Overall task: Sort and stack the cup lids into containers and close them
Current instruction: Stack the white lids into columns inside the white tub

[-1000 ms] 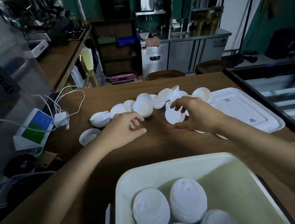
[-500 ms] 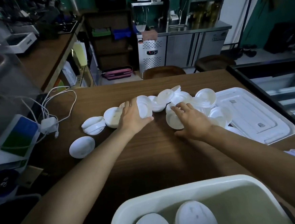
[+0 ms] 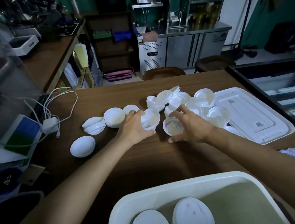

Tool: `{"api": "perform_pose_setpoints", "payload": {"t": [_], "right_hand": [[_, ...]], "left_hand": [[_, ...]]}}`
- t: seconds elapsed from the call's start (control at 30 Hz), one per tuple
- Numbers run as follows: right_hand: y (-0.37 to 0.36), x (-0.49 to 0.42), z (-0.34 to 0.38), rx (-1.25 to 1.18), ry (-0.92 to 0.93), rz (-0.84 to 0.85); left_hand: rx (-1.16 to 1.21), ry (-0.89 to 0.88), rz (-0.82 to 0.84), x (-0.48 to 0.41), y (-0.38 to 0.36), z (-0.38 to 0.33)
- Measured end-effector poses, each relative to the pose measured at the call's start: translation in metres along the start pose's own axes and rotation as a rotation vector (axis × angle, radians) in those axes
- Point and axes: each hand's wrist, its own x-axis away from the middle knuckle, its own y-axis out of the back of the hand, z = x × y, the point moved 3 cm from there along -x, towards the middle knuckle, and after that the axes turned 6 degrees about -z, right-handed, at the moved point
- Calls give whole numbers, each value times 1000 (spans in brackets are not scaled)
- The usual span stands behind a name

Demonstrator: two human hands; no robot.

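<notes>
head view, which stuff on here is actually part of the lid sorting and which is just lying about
Job:
- loose lid pile
- left hand gripping the left lid
- right hand gripping the right lid
- white container holding stacked lids
- flat container cover

Lying about:
- charger with cable
- blue-green box
- pink basket
- stool

white lids (image 3: 170, 101), white container (image 3: 167, 191), dark brown wood-grain table (image 3: 117, 96), pink basket (image 3: 118, 75), white cable (image 3: 61, 99).

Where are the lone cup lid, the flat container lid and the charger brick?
lone cup lid (image 3: 82, 146), head view, its middle.
flat container lid (image 3: 249, 112), head view, its recessed centre panel.
charger brick (image 3: 50, 124), head view, its top face.
</notes>
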Motion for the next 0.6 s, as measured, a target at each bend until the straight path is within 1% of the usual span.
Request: {"api": "perform_pose_setpoints", "payload": {"t": [0.1, 0.23, 0.43, 0.6], "right_hand": [[-1, 7, 3, -22, -25, 64], [-1, 17, 8, 11, -14, 86], [-1, 23, 8, -22, -37, 84], [-5, 21, 6, -15, -33, 111]], "left_hand": [[1, -27, 34, 21, 2, 1], [8, -52, 57, 40, 6, 5], [43, -29, 1, 43, 15, 5], [58, -11, 7, 40, 20, -1]]}}
